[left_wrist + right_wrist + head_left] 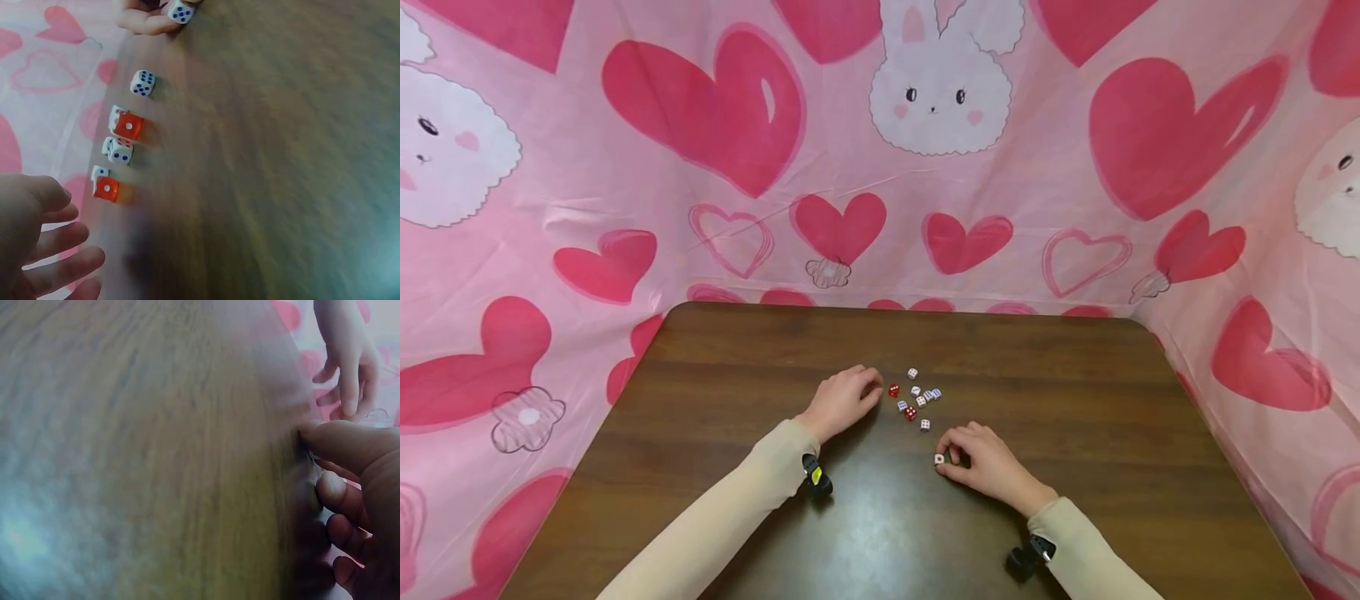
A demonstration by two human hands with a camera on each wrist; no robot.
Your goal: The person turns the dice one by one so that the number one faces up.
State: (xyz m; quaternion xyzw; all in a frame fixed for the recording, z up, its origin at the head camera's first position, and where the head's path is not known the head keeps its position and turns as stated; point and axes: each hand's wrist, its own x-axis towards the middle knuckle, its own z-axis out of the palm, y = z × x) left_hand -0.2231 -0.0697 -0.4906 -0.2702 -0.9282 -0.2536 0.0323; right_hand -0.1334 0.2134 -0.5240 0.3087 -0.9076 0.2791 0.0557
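My right hand (988,462) pinches a white die (939,459) between thumb and forefinger, at or just above the tabletop. Blue pips show on that white die (181,11) in the left wrist view; in the right wrist view my fingers hide it. Beside the dice group rests my left hand (845,400), its fingers loosely bent and holding nothing. Closest to it lies a red die (893,389). Another red die (911,412) sits among several white dice, including one at the back (912,373) and one at the front (925,425).
The dice lie loose on a dark brown wooden table (760,350) with rounded far corners. Pink cloth (850,167) printed with hearts and rabbits hangs around its back and sides. A black strap device (816,477) sits on the left wrist, another (1030,557) on the right.
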